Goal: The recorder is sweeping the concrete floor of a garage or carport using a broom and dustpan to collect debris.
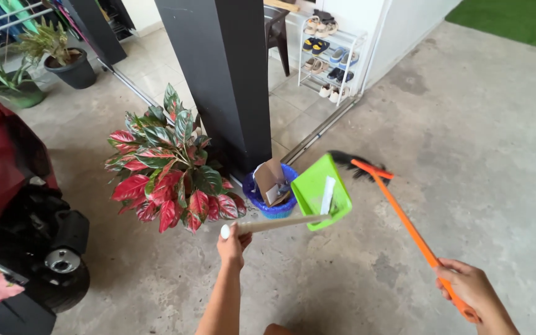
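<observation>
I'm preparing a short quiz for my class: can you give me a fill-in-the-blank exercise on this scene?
1. The left hand holds the pale handle of a ____ dustpan.
2. The right hand grips a broom with an ____ handle.
3. The blue basket sits at the foot of a ____ pillar.

Missing words: green; orange; black

Concrete floor (pixel 466 155), black pillar (pixel 224 74)

A torn brown cardboard box (pixel 270 180) stands upright in the blue basket (pixel 257 200).
</observation>
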